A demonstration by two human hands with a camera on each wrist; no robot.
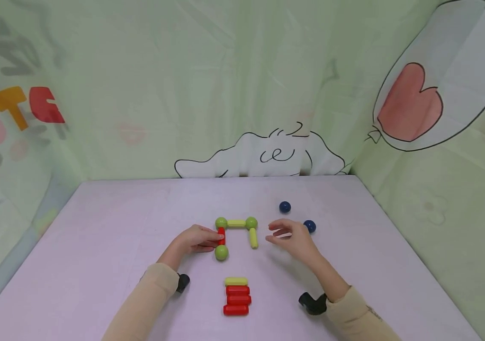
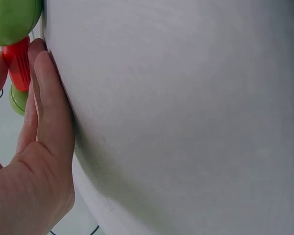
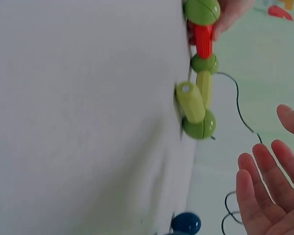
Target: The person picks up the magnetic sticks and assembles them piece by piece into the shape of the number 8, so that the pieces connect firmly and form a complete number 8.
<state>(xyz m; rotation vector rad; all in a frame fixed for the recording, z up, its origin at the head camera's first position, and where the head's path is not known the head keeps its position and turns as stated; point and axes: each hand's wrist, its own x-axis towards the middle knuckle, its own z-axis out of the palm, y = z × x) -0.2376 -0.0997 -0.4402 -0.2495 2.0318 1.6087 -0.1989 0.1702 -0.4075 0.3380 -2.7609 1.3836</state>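
A three-sided frame of toy rods and balls lies on the table. Its left side is a red rod point(image 1: 221, 232), pinched by my left hand point(image 1: 194, 238) between thumb and fingers. Green balls sit at the rod's two ends, the near one point(image 1: 221, 253) and the far one point(image 1: 221, 221). From the far ball a yellow-green rod point(image 1: 237, 223) runs across to another green ball point(image 1: 251, 222), and a second yellow-green rod point(image 1: 253, 238) points from there toward me. To the right, my right hand point(image 1: 295, 239) hovers apart from the frame, fingers loosely extended and holding nothing.
Two dark blue balls, one farther back point(image 1: 285, 207) and one just beyond my right hand point(image 1: 310, 226), lie on the table point(image 1: 97, 246). Nearer me, one yellow-green rod point(image 1: 236, 281) and several red rods point(image 1: 238, 300) lie in a stack-like row. Printed cloth walls surround the table.
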